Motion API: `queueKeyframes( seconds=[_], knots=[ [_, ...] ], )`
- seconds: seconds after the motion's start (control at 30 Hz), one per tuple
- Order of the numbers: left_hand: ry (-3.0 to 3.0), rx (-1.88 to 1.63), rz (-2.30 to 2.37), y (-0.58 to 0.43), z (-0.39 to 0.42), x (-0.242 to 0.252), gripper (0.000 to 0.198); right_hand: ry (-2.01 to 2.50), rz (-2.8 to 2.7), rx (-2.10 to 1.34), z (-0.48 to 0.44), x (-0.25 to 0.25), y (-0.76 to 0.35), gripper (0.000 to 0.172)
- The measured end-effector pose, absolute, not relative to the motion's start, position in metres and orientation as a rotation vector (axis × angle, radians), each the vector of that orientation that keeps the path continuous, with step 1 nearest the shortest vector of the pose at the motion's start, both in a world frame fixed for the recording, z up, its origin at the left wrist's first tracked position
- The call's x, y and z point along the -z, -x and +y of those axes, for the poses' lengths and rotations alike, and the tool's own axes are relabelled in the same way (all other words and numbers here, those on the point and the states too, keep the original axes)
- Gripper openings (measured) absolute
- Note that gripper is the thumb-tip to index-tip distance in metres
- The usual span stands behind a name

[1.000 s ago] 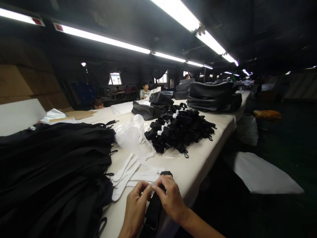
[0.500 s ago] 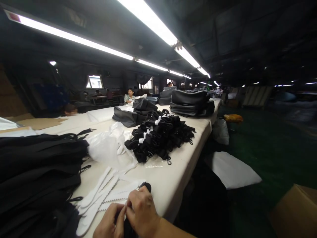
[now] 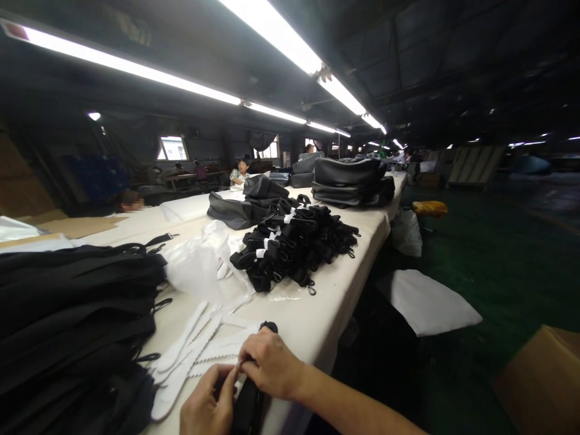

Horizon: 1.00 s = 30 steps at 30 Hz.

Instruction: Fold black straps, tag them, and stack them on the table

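My left hand [image 3: 208, 399] and my right hand [image 3: 272, 362] meet at the table's near edge, with fingertips pinched together. A bit of white strip [image 3: 238, 386] shows between them, against a folded black strap [image 3: 247, 408]. The strap's far end pokes out beyond my right hand. Both hands are closed; the fingers partly hide the strip. Just left of them lie several loose white strips [image 3: 199, 356] with scalloped edges and rounded ends. Farther along the table is a heap of bundled black straps [image 3: 294, 248] with metal or plastic hooks, some wrapped with white bands.
Long black straps [image 3: 67, 326] cover the table's left side. A crumpled clear plastic bag [image 3: 199, 266] lies mid-table. Black bags [image 3: 348, 181] are stacked farther back. On the floor at right are a white sack [image 3: 430, 302] and a cardboard box [image 3: 544, 380]. People sit beyond the table.
Both hands have shifted slightly up and right in view, still pinched together. More of the black strap and of my right forearm shows. The camera view has moved a little.
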State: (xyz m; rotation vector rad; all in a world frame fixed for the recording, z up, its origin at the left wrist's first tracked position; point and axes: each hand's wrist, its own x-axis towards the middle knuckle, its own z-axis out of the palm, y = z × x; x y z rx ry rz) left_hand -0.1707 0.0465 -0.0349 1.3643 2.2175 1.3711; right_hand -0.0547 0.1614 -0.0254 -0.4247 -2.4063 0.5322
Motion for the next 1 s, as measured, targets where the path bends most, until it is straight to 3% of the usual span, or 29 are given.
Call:
queueKeyframes(
  seconds=[0.13, 0.4, 0.7, 1.0],
  knots=[
    [-1.480, -1.438, 2.198, 0.162, 0.043, 0.029, 0.024, 0.436, -2.277, -0.374, 0.151, 0.037, 0.054, 0.010],
    [-1.381, -1.453, 1.998, 0.156, 0.049, 0.020, 0.008, 0.525, -2.027, -0.629, 0.146, 0.045, 0.049, 0.010],
    [-1.309, -1.520, 1.960, 0.158, 0.049, 0.026, 0.012, 0.480, -2.019, -0.469, 0.139, 0.051, 0.031, 0.007],
    [-1.441, -1.531, 2.079, 0.152, 0.048, 0.021, 0.012, 0.436, -2.034, -0.601, 0.138, 0.024, 0.015, 0.011]
  ],
)
